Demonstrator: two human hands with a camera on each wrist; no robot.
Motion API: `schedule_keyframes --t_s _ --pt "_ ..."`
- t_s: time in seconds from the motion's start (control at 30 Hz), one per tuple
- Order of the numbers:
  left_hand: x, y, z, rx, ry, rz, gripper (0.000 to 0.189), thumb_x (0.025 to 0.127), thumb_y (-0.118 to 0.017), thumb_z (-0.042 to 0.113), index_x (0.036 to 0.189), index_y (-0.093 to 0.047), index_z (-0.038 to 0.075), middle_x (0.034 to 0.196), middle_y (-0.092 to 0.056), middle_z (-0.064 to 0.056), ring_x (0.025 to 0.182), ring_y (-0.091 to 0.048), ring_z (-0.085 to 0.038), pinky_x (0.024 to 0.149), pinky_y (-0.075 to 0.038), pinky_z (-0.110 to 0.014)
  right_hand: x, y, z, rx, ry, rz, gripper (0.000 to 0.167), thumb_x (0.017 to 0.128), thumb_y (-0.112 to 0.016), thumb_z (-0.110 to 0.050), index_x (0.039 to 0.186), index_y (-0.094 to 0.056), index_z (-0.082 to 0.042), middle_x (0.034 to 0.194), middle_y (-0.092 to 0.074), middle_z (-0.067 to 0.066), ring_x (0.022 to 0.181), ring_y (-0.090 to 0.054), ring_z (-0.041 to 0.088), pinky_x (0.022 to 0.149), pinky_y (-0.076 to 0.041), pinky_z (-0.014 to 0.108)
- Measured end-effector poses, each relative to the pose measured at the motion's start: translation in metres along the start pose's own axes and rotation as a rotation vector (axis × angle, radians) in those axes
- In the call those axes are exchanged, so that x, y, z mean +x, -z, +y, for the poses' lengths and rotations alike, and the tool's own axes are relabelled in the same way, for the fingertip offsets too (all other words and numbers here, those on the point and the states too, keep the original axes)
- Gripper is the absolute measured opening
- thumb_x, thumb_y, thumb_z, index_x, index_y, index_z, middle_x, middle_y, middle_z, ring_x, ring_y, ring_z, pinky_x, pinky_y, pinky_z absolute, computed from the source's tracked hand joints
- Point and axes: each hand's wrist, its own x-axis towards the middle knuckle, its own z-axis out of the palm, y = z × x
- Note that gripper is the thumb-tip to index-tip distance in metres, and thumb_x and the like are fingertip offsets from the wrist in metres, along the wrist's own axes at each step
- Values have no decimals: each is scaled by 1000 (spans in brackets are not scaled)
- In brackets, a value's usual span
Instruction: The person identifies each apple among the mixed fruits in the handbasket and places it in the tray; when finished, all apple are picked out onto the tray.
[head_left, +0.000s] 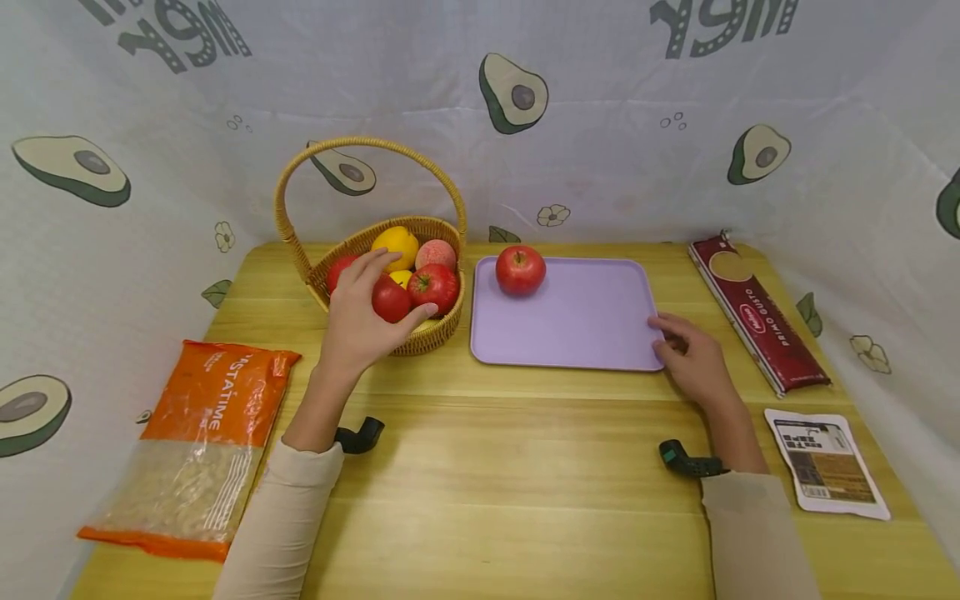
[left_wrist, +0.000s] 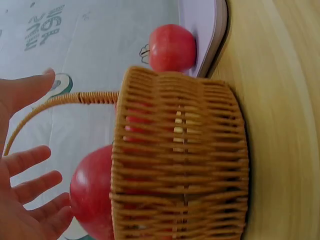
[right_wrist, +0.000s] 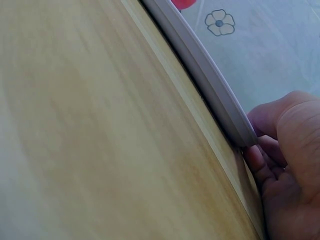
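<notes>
Over the wicker basket reaches my left hand, its thumb and fingers spread with nothing between them. Below the hand lie a smooth red fruit and a red apple. In the left wrist view the fingertips come right up to a red fruit that bulges above the basket rim. My right hand holds the right edge of the lilac tray; in the right wrist view its thumb and fingers pinch the tray's corner. One red apple sits at the tray's back left.
The basket also has a yellow fruit and a pinkish fruit, under a tall arched handle. An orange pasta bag lies at left. At right are a dark red packet and a white-edged pouch.
</notes>
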Motion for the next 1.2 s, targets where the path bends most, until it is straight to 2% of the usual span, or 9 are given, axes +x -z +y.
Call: schedule_keyframes --t_s 0.2,0.33,0.47,0.73,0.97,1.2 --pt "3 11 -11 3 85 -26 80 74 -86 56 141 -60 21 154 -49 -6 142 -40 -33 103 -50 -64 -1 0 -3 4 22 8 40 103 -57 -12 141 -61 -1 152 -50 25 108 -52 15 81 -36 0" --pt "4 16 -18 6 119 -47 82 73 -87 55 142 -59 21 153 -47 -8 141 -40 -36 103 -50 -65 -2 0 -3 6 25 12 39 103 -57 -11 141 -61 0 152 -50 25 105 -51 10 80 -36 1" --pt "6 16 -22 21 139 -84 84 73 -87 57 143 -58 22 152 -47 -10 140 -41 -37 104 -48 -66 -3 0 -3 -1 23 15 39 103 -57 -12 141 -61 -1 152 -50 25 103 -49 4 80 -36 2" --pt "12 16 -27 68 199 -158 89 75 -83 62 149 -53 22 154 -45 -13 139 -41 -41 107 -44 -68 -1 0 -2 -12 13 14 40 104 -57 -14 142 -61 -2 153 -50 23 103 -48 3 81 -37 4" --pt "16 16 -30 65 219 -192 92 73 -83 65 148 -55 19 152 -47 -14 137 -43 -40 105 -45 -67 -1 -1 -1 -6 19 21 39 103 -57 -12 140 -62 -1 152 -51 22 98 -47 -3 79 -37 3" --pt "17 11 -31 78 232 -242 95 72 -84 65 148 -54 19 155 -44 -15 139 -41 -42 105 -45 -68 -2 0 -2 -12 8 19 39 104 -57 -13 141 -61 -2 152 -51 22 99 -48 1 79 -37 4"
